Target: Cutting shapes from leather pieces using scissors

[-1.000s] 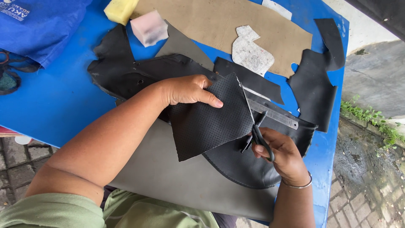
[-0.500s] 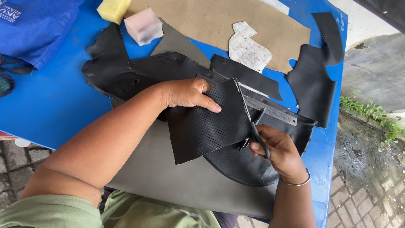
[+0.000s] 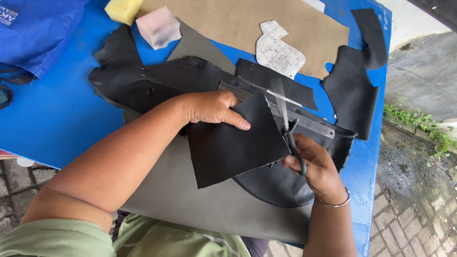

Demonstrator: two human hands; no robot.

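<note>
From my head camera I see my left hand (image 3: 212,108) pinching the top corner of a black perforated sheet (image 3: 233,143), thumb on top and fingers curled under its edge, lifting it off the pile so the free right edge stands clear for cutting. My right hand (image 3: 316,166) is closed through the loops of the scissors (image 3: 287,124); the blades point away from me along that right edge and look slightly parted, though they are blurred. The sheet hovers over the middle of the blue table (image 3: 57,114), near its front edge.

Under it lies a steel ruler (image 3: 304,121), slanting toward the right edge and resting on a larger black piece (image 3: 152,83), likely as a straightedge. A grey sheet (image 3: 190,200) hangs over the front edge toward my lap. Toward the back sits a tan board (image 3: 247,24) with a pale pattern piece (image 3: 278,52) on it, a yellow sponge (image 3: 123,9) and a whitish block (image 3: 158,27) beside it. Another black offcut (image 3: 354,88) lies by the right edge, and a blue bag (image 3: 33,33) fills the back left corner.
</note>
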